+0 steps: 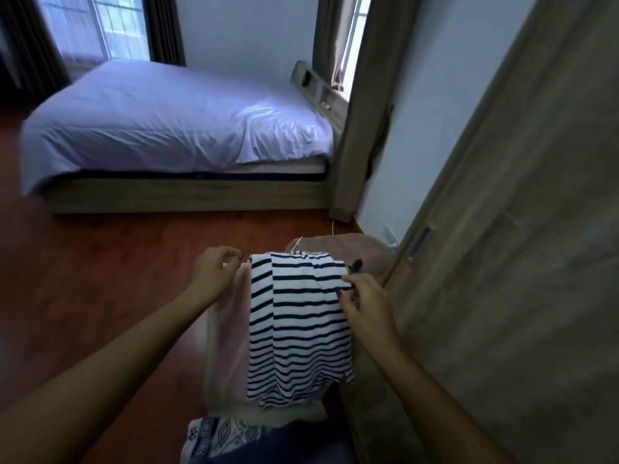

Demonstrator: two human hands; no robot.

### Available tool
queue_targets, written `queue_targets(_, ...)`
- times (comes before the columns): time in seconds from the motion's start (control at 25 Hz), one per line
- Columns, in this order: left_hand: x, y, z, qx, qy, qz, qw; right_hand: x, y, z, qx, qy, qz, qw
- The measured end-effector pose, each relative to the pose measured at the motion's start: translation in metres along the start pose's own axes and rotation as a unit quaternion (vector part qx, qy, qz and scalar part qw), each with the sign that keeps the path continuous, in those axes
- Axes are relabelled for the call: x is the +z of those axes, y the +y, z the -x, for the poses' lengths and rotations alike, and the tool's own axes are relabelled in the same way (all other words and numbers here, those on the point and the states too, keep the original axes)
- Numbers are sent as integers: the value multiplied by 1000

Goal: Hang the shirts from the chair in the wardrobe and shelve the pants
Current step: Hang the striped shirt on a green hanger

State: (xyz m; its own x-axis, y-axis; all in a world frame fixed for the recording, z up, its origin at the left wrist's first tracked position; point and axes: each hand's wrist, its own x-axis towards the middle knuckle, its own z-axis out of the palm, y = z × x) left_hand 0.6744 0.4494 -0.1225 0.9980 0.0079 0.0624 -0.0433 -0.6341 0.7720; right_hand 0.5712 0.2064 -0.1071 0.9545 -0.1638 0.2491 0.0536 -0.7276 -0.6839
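Note:
A white shirt with dark blue stripes [298,326] hangs in front of me, draped over a pale pink garment [227,333]. My left hand [214,272] pinches the top left edge by the pink cloth. My right hand [363,303] grips the striped shirt's upper right edge, next to a dark hanger end [355,265]. A white hook or cord [296,244] sticks up behind the shirt's top. Below lie patterned white-and-blue cloth [227,433] and dark blue fabric [301,443]. The chair is hidden under the clothes.
The wardrobe door [522,229] rises close on the right, its recessed handle [420,244] near my right hand. A bed with a lilac sheet [174,118] stands ahead across the red-brown wooden floor [100,262]. A brown cushion [355,252] lies behind the shirt.

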Motion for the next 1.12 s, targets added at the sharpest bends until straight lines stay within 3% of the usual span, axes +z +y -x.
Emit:
queue_targets(0.2,35,-7,-75,-89,-129,-173,972,50,18,-69,115,14,6,993)
queue_targets(0.48,54,-3,-108,-100,-211,-112,966,57,34,-83,84,102,-30,991)
queue_targets(0.6,42,-1,-101,-117,-177,159,964,52,19,-72,64,143,-123,980)
queue_targets(0.72,18,13,-75,-81,-150,396,902,46,8,-44,3,140,-195,971)
queue_targets(0.84,6,10,-32,-37,-208,533,820,56,29,-9,30,22,-222,974)
queue_targets(0.92,7,-6,-7,-37,-294,522,800,60,40,-3,122,-52,-216,967)
queue_targets(1.0,9,-28,9,-23,-377,414,828,61,38,-13,208,-73,-250,943)
queue_targets(1.12,11,-45,17,-19,-400,253,881,58,30,-31,176,-53,-202,962)
